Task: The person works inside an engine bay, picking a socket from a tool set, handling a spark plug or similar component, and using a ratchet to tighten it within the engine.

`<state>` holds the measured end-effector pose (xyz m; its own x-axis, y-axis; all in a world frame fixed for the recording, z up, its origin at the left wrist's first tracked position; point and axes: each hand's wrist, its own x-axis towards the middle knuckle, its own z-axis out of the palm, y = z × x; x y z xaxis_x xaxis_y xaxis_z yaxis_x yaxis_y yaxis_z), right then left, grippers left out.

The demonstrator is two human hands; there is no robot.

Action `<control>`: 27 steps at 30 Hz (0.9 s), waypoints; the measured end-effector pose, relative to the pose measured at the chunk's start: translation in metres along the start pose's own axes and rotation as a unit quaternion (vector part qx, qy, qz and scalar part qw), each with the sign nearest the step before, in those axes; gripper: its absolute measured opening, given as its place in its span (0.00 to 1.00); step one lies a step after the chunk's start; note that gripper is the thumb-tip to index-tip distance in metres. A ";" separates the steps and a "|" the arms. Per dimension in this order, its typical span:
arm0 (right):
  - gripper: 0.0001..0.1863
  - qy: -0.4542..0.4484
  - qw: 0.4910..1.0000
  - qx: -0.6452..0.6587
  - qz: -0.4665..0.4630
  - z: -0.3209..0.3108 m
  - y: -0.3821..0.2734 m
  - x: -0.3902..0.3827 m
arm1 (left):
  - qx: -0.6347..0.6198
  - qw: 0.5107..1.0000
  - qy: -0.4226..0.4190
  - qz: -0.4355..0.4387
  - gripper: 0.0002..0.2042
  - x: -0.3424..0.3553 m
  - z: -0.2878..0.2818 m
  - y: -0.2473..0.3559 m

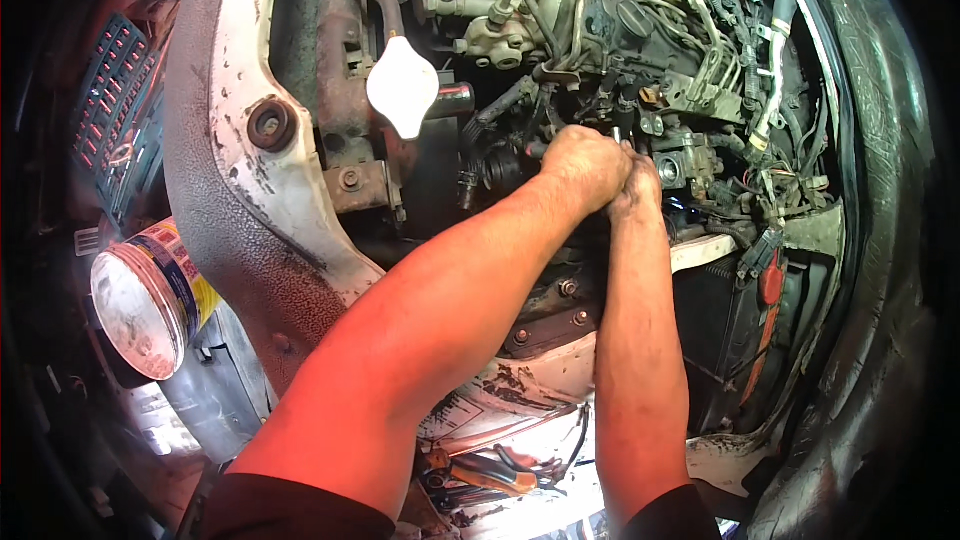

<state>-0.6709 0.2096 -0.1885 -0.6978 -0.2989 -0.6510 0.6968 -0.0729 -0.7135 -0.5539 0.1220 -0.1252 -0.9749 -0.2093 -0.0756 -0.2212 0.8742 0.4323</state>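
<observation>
Bare forearms (645, 340) above pale bodywork (555, 368), hands (588, 165) together beside the engine (615, 25), their exact grip unclear.

Red light tints your left forearm (390, 360), the white cap (402, 88) glares (nearly washed out), and your view curves into black corners.

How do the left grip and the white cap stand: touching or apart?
Apart. The head view shows dark engine parts plainly between the left grip and the white cap.

A small, shiny metal piece (617, 134), partly hidden, pokes up beside the left hand (585, 162).
</observation>
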 end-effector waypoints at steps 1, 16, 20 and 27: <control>0.10 0.003 1.000 -0.005 -0.008 -0.002 -0.001 -0.003 | -0.003 1.000 -0.018 0.010 0.09 0.000 0.003 0.004; 0.23 -0.200 0.833 -0.459 -0.235 -0.024 0.008 0.071 | 0.040 0.992 -0.059 -0.106 0.11 0.003 -0.044 0.031; 0.12 -0.011 0.989 -0.146 -0.001 0.000 0.004 0.031 | -0.044 0.993 -0.071 -0.087 0.15 -0.016 -0.010 -0.014; 0.05 -0.043 0.989 -0.138 0.029 0.010 -0.002 0.000 | -0.048 0.992 -0.037 -0.107 0.13 -0.017 0.011 -0.024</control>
<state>-0.6705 0.2005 -0.1845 -0.6336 -0.3756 -0.6763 0.6544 0.2060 -0.7275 -0.5327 0.1095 -0.1444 -0.9054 -0.3501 -0.2403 -0.4244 0.7665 0.4820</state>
